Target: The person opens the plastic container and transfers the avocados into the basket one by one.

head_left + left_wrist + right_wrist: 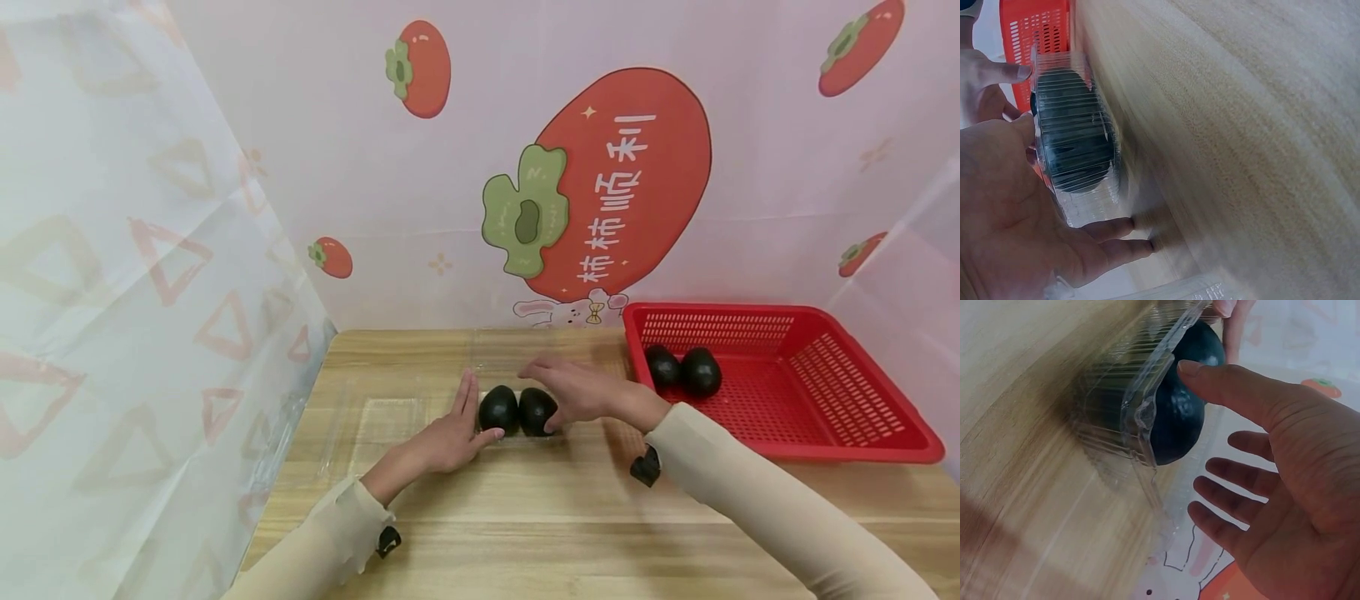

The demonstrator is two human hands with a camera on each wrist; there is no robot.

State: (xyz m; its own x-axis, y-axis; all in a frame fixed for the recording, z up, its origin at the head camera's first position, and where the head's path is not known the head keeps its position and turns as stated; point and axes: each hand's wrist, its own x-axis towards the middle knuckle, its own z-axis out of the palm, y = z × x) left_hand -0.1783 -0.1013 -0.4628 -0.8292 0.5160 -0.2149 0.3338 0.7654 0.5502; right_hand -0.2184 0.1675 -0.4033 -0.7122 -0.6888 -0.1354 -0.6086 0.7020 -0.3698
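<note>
Avocados, two dark ones [517, 410], sit side by side in a clear plastic clamshell tray [1082, 187] on the wooden bench [525, 517], left of the red basket [862, 417]. The pair's long axis runs left-right, parallel to the basket's front rim. Left hand [450, 437] lies against the tray's left end, fingers straight, grip wide, palm pressing the plastic. Right hand [577, 392] lies at the right end, between tray and basket; fingers spread and only loosely bent, thumb [1222, 384] touching the avocado nearest the basket, nothing grasped. Both hands are equally close, flanking the tray end to end. The clear lid [1166, 369] looks hinged open on the far side. Two more avocados [682, 369] lie inside the basket, at its left end.
</note>
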